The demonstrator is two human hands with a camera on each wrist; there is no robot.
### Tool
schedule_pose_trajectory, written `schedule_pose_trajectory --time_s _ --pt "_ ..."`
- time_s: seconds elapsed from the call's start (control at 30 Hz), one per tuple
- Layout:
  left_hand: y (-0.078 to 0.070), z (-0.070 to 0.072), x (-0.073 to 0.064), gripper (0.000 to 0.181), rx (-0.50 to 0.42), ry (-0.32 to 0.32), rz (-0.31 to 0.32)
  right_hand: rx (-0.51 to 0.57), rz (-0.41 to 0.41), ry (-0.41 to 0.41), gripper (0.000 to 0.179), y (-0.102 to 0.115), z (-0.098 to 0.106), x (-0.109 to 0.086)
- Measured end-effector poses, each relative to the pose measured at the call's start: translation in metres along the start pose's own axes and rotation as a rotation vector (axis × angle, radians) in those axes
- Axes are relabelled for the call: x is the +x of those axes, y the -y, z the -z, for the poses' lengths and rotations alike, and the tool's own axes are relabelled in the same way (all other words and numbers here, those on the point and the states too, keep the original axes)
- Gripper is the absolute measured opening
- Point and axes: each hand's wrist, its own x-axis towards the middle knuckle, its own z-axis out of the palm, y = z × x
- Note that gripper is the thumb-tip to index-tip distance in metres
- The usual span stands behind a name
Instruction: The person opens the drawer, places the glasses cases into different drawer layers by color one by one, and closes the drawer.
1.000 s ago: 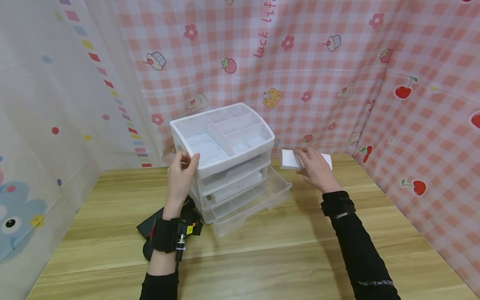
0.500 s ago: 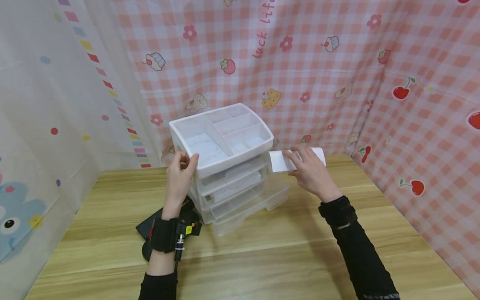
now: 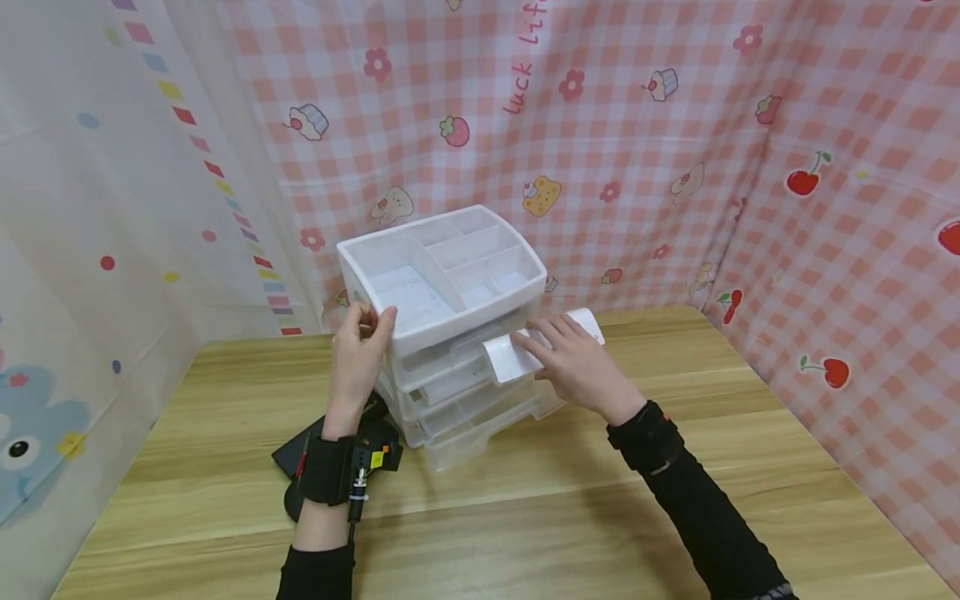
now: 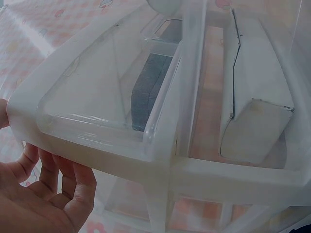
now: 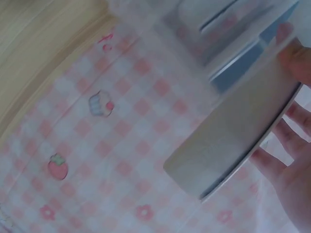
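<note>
A white plastic drawer organizer (image 3: pixel 467 327) with a divided top tray stands on the table. My left hand (image 3: pixel 357 352) grips the rim at its front left corner, fingers curled under the edge in the left wrist view. One clear lower drawer (image 3: pixel 459 452) is pulled out. In my right hand (image 3: pixel 581 365) is a slim white box (image 3: pixel 508 358), pinched between thumb and fingers; in the head view it overlaps the organizer's front right, above the pulled-out drawer. Whether it touches the drawer cannot be told. A white box (image 4: pixel 260 114) lies inside another drawer.
Dark items, among them a flat black piece (image 3: pixel 298 448), lie on the wooden table (image 3: pixel 510 525) under my left wrist. A pink checked curtain (image 3: pixel 600 175) hangs close behind the organizer and along the right side.
My right hand has moved left and a little down with the white box, from beside the organizer to in front of its drawers. The left hand stays on the rim.
</note>
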Motion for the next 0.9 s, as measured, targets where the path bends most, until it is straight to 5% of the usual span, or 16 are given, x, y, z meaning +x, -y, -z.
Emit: schedule_pose_trajectory --time_s 0.47,0.9 --pt "0.001 0.000 0.000 0.030 -0.004 0.006 0.010 0.026 0.171 0.048 0.068 0.025 -0.003 0.022" --pt "0.001 -0.001 0.000 0.029 -0.019 -0.001 0.005 0.154 0.271 0.206 0.071 0.029 -0.006 0.035"
